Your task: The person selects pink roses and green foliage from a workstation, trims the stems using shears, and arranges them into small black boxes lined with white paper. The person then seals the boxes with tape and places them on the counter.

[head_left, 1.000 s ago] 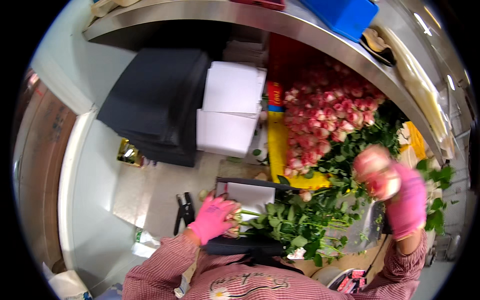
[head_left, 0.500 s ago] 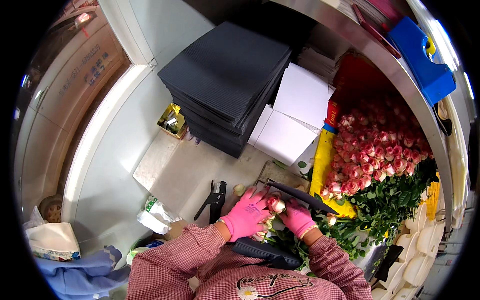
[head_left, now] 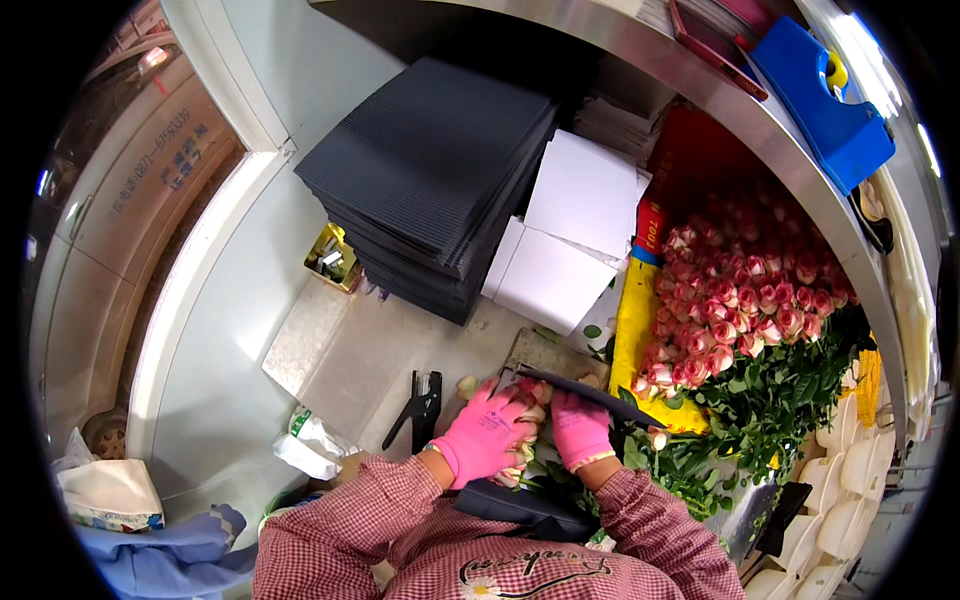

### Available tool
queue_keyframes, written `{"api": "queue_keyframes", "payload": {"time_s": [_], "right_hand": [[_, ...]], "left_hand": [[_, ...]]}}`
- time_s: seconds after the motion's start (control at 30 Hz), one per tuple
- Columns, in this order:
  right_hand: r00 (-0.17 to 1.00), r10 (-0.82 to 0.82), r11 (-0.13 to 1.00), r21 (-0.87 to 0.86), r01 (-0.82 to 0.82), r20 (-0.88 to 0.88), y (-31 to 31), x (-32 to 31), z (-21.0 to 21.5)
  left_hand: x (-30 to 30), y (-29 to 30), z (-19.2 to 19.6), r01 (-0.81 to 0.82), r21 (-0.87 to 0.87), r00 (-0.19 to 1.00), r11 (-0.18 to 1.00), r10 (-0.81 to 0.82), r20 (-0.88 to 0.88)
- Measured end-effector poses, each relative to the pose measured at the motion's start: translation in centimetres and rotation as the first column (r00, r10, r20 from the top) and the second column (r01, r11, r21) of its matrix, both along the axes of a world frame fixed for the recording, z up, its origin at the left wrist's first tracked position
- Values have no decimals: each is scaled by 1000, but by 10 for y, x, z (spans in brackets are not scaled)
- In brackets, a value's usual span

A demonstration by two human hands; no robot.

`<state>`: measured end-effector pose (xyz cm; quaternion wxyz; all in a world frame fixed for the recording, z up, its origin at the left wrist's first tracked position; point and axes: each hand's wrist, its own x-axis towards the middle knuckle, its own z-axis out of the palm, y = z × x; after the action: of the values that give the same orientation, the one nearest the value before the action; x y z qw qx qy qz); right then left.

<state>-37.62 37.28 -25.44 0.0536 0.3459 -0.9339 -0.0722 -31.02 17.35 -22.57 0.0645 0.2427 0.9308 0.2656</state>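
My left hand, in a pink glove, is closed over rose heads, with a pink-and-cream rose showing at its fingertips. Paler blooms peek out below the palm. Close by on the right, my right hand, also gloved in pink, has its fingers drawn together against a dark upright sheet; what they grip is hidden. Folded black corrugated card lies between my forearms and my body. Left of the left hand is a black stapler-like hand tool, with a loose petal nearby.
Black corrugated sheets form a tall stack behind, beside white boxes. Many pink roses with leafy stems lie at right behind a yellow edge. A metal shelf edge curves overhead, carrying a blue tape dispenser.
The left fingers have moved over the rose that stood between the hands, now mostly covering it. My right hand has shifted slightly left and up, toward the dark sheet. The whole view has shifted a little.
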Motion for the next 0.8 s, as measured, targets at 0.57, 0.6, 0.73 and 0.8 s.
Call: {"api": "queue_keyframes", "payload": {"time_s": [0.57,0.6,0.73,0.8], "right_hand": [[989,-101,937,-324,130,103,1,-232,90],[989,-91,960,-255,119,119,5,-237,81],[998,61,958,-280,-67,-30,28,-234,70],[989,5,658,-745,110,150,33,-225,116]], "left_hand": [[-46,-5,14,231,-183,968,956,-208,138],[-45,-6,15,237,-178,966,955,-212,151],[-36,-8,17,240,-151,962,959,-213,171],[-45,-9,17,225,-165,968,960,-201,149]]}}
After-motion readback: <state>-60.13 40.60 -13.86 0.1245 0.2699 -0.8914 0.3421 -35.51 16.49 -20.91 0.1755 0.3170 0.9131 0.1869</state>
